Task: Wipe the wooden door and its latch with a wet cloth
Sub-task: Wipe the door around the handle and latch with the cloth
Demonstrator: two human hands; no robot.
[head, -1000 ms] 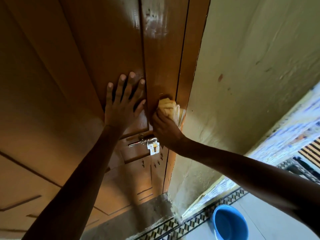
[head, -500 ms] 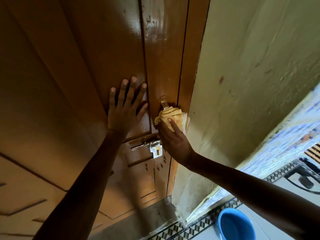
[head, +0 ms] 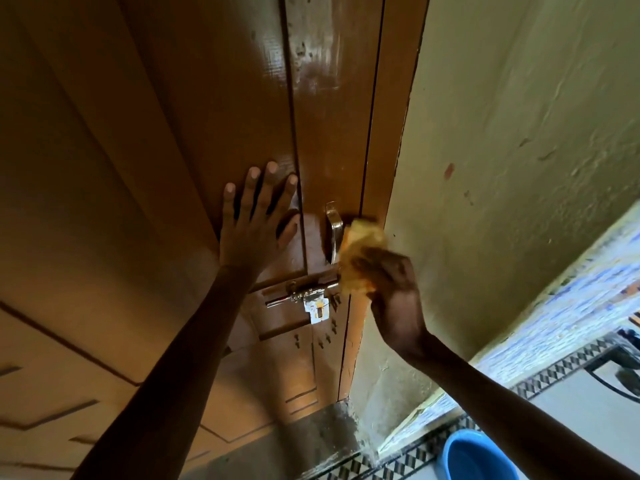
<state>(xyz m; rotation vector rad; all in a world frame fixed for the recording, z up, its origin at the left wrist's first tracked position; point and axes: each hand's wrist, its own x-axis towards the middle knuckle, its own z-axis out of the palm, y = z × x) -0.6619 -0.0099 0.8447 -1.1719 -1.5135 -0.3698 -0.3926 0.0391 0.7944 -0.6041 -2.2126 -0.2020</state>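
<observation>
Head view: left hand (head: 258,230) lying flat on wooden door (head: 207,98), fingers straight and spread, pressing panel just left of metal handle (head: 334,230). Right hand (head: 391,282) gripping bunched yellow cloth (head: 360,244), blurred, touching door edge just right of handle. Latch (head: 308,296) sitting below handle, bolt lying horizontal. Blue basin (head: 474,455) standing on floor near right, below pale wall (head: 519,133).

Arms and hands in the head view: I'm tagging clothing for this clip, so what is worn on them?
Nothing shows: the left hand and right hand are ungloved; the left forearm and right forearm are bare, with no sleeve, watch or bangle in view. The right hand is blurred, so rings there are unclear.
</observation>
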